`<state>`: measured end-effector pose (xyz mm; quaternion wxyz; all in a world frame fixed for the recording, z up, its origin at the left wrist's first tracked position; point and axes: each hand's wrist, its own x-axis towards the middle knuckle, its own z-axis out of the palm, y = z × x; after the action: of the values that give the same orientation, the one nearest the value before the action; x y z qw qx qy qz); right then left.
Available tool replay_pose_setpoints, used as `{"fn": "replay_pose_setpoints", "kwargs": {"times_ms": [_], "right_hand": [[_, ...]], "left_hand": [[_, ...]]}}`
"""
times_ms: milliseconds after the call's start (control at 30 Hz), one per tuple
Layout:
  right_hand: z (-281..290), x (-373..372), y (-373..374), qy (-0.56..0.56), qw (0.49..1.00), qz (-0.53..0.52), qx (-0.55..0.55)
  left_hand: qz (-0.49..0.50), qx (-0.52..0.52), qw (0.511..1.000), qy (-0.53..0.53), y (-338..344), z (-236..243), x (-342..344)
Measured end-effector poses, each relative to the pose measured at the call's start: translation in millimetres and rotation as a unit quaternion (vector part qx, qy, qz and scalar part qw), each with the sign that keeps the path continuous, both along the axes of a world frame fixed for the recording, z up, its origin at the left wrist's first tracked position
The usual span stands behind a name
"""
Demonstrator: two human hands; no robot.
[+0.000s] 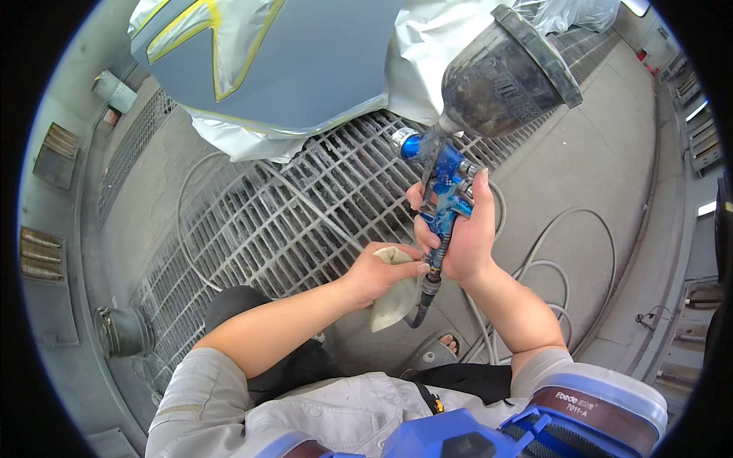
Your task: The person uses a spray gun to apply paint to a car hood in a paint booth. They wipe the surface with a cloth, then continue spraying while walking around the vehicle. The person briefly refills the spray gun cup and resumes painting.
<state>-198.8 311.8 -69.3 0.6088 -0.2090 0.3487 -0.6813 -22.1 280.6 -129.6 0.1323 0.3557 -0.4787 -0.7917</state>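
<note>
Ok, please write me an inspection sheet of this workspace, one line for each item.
Surface: metal floor grate with concrete floor beside it.
Job's things: blue spray gun with dark cup; cloth.
Clutter: nothing seen.
Hands: right hand grips the gun; left hand holds the cloth at the gun's base.
Cables: hose looped on the floor.
Surroundings: masked grey panel; wall vents.

Cloth [393, 294] partly hidden behind hands [382, 271]
</note>
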Motion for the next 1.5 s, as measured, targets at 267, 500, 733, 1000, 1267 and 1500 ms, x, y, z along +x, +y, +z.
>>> {"fn": "replay_pose_setpoints", "kwargs": {"times_ms": [267,500,733,1000,1267,1500], "right_hand": [[0,0,1,0.033,0.999,-0.010,0.013],[-1,-4,-5,0.046,0.999,0.001,0.015],[-7,-42,-34,0.269,0.955,-0.121,-0.025],[-6,-61,-20,0.188,0.982,0.002,-0.001],[-3,-55,-24,0.216,0.971,-0.094,-0.032],[2,-73,-11,0.158,0.984,0.073,0.042]], "left_hand": [[-0.016,0.030,0.999,0.017,-4,-6,-4],[-0.023,0.005,1.000,0.016,-3,-8,-5],[-0.177,-0.220,0.958,-0.044,-1,-17,-1],[-0.363,-0.369,0.855,-0.015,20,-23,20],[-0.412,-0.397,0.820,-0.019,22,-19,20],[-0.424,-0.403,0.810,-0.027,22,-20,23]]}}
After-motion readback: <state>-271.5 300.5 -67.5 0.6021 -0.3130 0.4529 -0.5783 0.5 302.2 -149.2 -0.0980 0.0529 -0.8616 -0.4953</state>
